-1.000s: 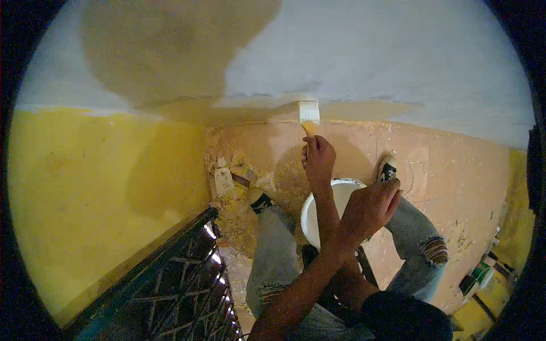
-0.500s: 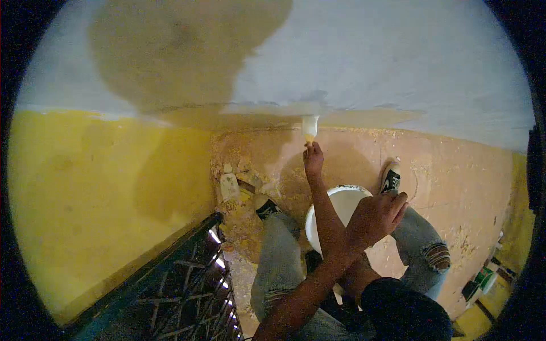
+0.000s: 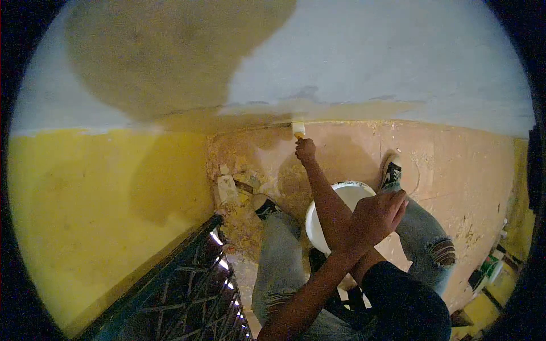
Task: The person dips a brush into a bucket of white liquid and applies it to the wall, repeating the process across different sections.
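My right hand (image 3: 305,150) is shut on the handle of a paintbrush (image 3: 298,129). Its pale bristles touch the bottom of the whitish wall (image 3: 369,57), where a wet yellow band (image 3: 341,109) runs just above the floor. My left arm crosses over the right one. My left hand (image 3: 380,215) lies on my right knee beside the rim of a white bucket (image 3: 352,196), fingers loosely bent and holding nothing. The bucket stands between my knees.
A yellow-painted wall (image 3: 85,199) fills the left side, with a dark metal grille (image 3: 182,284) below it. The floor (image 3: 455,165) is flecked with paint and debris. My shoes (image 3: 390,170) (image 3: 264,206) flank the bucket. Paint cans (image 3: 489,270) sit at the far right.
My right hand has reached farther from me and lower along the wall, taking the brush down to the line where wall meets floor. The left hand has stayed on the knee.
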`<action>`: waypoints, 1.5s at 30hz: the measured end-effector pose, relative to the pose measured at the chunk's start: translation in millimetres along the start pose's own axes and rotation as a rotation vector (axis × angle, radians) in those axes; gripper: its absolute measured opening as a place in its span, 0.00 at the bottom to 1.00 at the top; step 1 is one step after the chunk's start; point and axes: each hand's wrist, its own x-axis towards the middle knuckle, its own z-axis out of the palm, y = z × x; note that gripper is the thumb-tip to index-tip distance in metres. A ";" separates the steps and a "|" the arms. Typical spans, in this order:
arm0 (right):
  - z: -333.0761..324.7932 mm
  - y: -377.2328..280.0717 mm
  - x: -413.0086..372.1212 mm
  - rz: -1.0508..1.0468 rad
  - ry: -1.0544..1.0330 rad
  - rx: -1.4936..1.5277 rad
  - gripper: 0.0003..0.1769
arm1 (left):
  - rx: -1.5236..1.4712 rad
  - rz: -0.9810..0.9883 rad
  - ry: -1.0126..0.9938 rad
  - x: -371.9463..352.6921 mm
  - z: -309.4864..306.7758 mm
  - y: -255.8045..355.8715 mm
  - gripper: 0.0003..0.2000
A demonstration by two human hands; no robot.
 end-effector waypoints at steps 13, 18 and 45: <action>-7.6 0.4 -84.8 -0.372 0.039 0.320 0.17 | 0.054 -0.063 -0.108 3.4 -8.3 -2.3 0.08; 0.1 25.0 -35.9 -0.242 -0.012 0.152 0.17 | -0.011 -0.040 -0.027 2.5 -7.0 -6.7 0.08; -6.3 17.7 -12.6 -0.672 0.395 -0.308 0.21 | 0.028 -0.051 -0.032 8.7 -8.4 -8.3 0.08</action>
